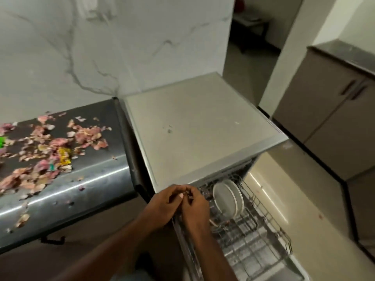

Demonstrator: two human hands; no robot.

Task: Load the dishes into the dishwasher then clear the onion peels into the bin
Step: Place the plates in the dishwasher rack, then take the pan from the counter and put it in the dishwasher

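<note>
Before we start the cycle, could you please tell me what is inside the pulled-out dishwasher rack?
Two white round plates stand on edge in the grey wire dishwasher rack. The person's hands cover its near-left corner.

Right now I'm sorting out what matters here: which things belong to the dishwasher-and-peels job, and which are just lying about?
Part of the job:
- plates standing in the rack
- dishwasher rack, pulled out
- onion peels scattered on the steel counter

Just lying about:
- yellow wrapper among the peels
- green scrap at the left edge
- cabinet
</note>
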